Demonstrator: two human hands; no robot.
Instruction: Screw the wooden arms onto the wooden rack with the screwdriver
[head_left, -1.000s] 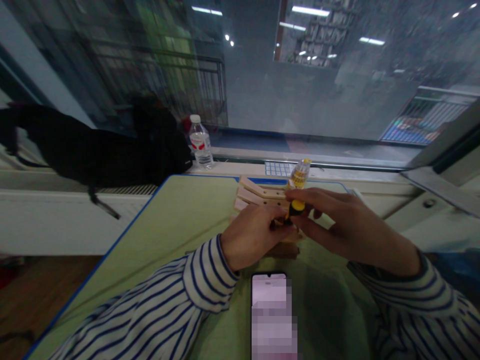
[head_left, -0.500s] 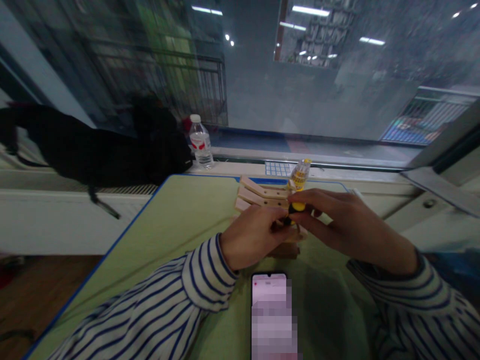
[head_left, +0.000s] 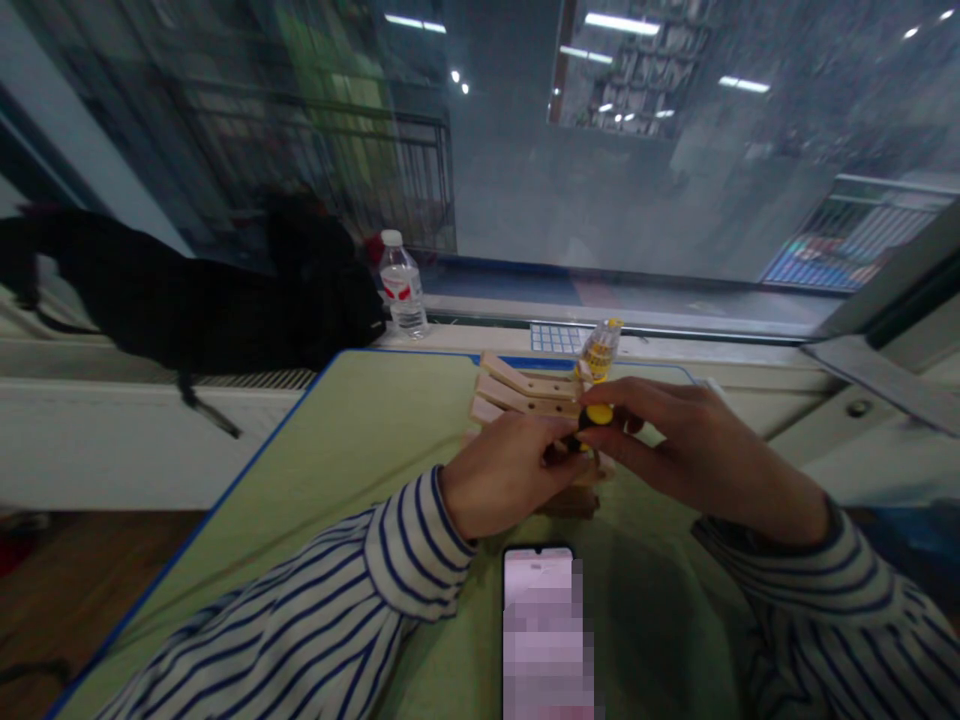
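A black-and-yellow screwdriver handle point(head_left: 598, 418) is pinched between the thumb and fingers of my right hand point(head_left: 682, 440). Its shaft is hidden from view. My left hand point(head_left: 514, 470) is closed right beside the tool's dark lower part, over a wooden assembly. What its fingers grip is hidden. Angled wooden slats point(head_left: 529, 388) with drilled holes stick out beyond my left hand, and a wooden block point(head_left: 574, 502) shows below it. Behind my right fingers stands a clear bottle with yellow markings point(head_left: 600, 350).
A phone point(head_left: 541, 640) lies on the green table point(head_left: 322, 460) nearest me. On the windowsill are a water bottle point(head_left: 403, 285) and a blue-and-white gridded piece point(head_left: 559, 337). A black bag or garment point(head_left: 202, 300) lies to the left. A window point(head_left: 517, 170) rises behind the table.
The screwdriver handle and my right fingertips have shifted or turned very slightly. My left hand and the wooden slats stay in place.
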